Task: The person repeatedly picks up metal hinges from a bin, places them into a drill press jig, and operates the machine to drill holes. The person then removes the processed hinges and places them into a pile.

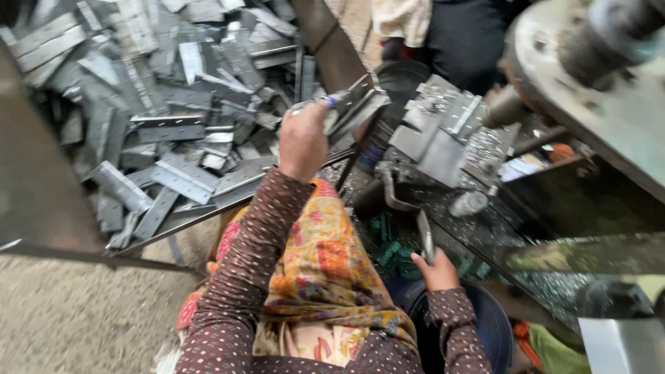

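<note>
Left hand (302,140) is up at the edge of the heap of grey metal hinges (166,104), fingers clamped round one hinge (346,104). Right hand (435,270) sits low, curled round the machine's lever handle (424,235), beside the press fixture (436,135).

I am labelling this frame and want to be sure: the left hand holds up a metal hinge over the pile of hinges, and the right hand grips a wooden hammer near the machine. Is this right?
Not quite. In the head view the right hand grips a slim metal lever, not a wooden hammer. The rest stands: the left hand holds up a metal hinge over the pile of hinges, near the machine.
</note>
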